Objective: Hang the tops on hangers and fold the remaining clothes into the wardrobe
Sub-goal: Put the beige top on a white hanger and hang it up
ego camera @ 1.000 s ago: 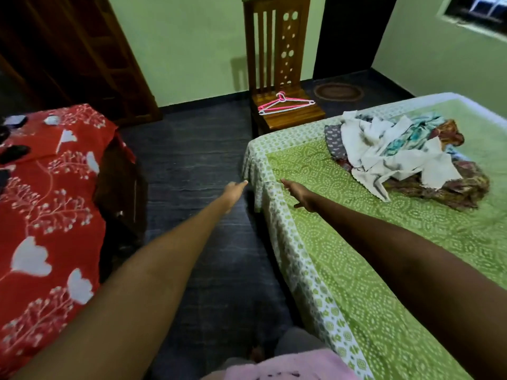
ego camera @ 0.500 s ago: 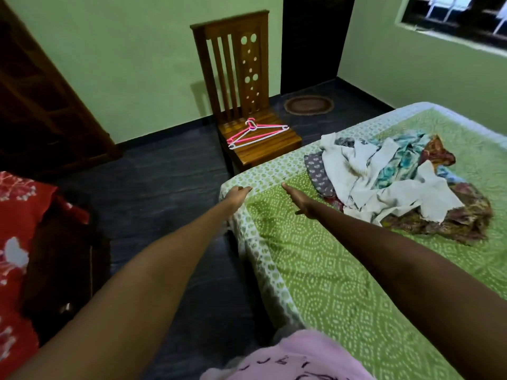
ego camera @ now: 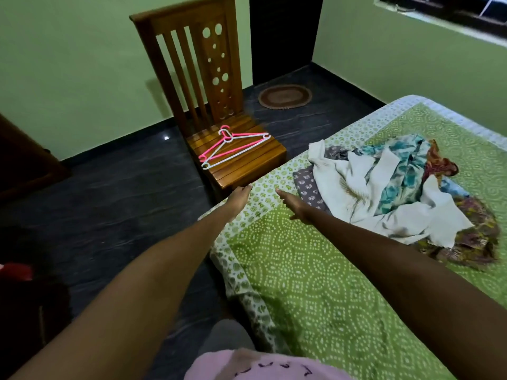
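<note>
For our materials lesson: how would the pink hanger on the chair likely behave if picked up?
The pink hanger looks like thin plastic, so probably light and stiff. It overlaps the white hanger near the hooks, so it may drag that along. On the slatted chair seat, it could slide easily.

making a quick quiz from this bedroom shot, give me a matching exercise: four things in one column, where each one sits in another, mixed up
Things:
1. pink and white plastic hangers
2. heap of mixed crumpled clothes
3. small oval brown woven mat
4. person's outstretched right hand

Places:
A. on the dark floor by the doorway
B. on the slatted wooden chair seat
C. over the green patterned bedsheet, just short of the heap
D. piled on the bed

Pairs: 1-B, 2-D, 3-A, 4-C
</note>
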The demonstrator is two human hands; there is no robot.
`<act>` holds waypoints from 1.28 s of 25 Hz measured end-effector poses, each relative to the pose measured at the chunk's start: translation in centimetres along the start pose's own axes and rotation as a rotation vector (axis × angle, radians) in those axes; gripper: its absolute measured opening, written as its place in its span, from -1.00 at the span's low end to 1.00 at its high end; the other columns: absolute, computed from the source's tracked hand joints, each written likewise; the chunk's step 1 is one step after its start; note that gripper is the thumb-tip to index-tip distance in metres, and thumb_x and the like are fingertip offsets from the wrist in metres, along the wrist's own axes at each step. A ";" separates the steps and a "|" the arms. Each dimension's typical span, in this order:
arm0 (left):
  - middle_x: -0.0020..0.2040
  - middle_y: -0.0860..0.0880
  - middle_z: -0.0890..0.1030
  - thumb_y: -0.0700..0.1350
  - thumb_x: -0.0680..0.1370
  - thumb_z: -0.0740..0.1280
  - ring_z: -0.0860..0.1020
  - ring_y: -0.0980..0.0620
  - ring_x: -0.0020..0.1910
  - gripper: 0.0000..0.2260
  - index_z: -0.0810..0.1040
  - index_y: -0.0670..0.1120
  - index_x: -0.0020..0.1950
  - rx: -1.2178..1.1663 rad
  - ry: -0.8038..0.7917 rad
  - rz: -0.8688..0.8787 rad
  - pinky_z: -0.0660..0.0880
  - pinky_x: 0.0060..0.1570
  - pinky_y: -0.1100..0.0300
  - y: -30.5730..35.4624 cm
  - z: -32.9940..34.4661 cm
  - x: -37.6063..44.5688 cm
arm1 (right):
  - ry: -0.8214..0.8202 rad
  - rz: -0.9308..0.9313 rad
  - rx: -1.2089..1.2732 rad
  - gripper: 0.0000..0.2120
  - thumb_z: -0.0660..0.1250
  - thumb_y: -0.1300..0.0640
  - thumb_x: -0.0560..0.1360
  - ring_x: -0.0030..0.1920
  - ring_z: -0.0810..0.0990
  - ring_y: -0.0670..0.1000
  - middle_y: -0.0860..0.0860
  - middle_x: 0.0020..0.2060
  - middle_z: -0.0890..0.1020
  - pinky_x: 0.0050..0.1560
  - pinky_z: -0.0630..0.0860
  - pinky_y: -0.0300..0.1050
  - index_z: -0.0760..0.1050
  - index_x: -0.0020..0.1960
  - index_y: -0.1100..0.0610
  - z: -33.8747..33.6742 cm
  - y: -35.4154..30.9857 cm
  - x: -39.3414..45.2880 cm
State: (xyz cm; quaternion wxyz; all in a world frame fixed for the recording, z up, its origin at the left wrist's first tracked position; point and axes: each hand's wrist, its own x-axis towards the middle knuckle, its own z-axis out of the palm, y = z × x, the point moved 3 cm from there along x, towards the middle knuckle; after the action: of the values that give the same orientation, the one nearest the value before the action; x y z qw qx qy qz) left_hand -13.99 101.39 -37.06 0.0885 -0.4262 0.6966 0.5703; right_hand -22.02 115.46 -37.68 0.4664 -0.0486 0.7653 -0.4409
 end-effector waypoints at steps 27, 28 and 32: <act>0.11 -0.14 0.56 -0.06 0.53 0.34 0.54 -0.08 0.05 -0.69 0.51 -0.25 0.15 -0.275 0.253 -0.550 0.44 -0.13 0.18 -7.7 -17.2 53.0 | 0.023 0.348 0.533 -0.58 0.23 -0.02 0.58 0.18 0.55 0.12 0.15 0.21 0.53 0.09 0.50 -0.02 0.33 0.34 0.19 14.4 -10.8 52.0; 0.10 -0.14 0.55 -0.08 0.53 0.35 0.54 -0.09 0.07 -0.69 0.51 -0.25 0.18 -0.252 0.274 -0.551 0.44 -0.12 0.17 -7.9 -17.1 53.0 | 0.030 0.360 0.527 -0.59 0.25 -0.01 0.57 0.16 0.57 0.13 0.15 0.18 0.55 0.08 0.52 -0.03 0.35 0.31 0.22 14.3 -10.9 52.4; 0.22 -0.23 0.51 -0.16 0.57 0.24 0.51 -0.18 0.16 -0.67 0.42 -0.25 0.30 -0.091 0.380 -0.433 0.47 0.06 0.05 -6.9 -16.7 51.3 | 0.052 0.379 0.661 -0.56 0.30 0.10 0.55 0.25 0.50 0.17 0.18 0.30 0.45 0.21 0.46 0.03 0.30 0.36 0.23 14.2 -12.0 53.0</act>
State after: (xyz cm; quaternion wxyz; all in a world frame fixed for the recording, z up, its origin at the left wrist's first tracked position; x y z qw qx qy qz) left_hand -34.94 61.67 -67.71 0.0568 -0.6678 0.5673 0.4786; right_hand -45.02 73.47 -67.12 0.5107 0.2583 0.5886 -0.5710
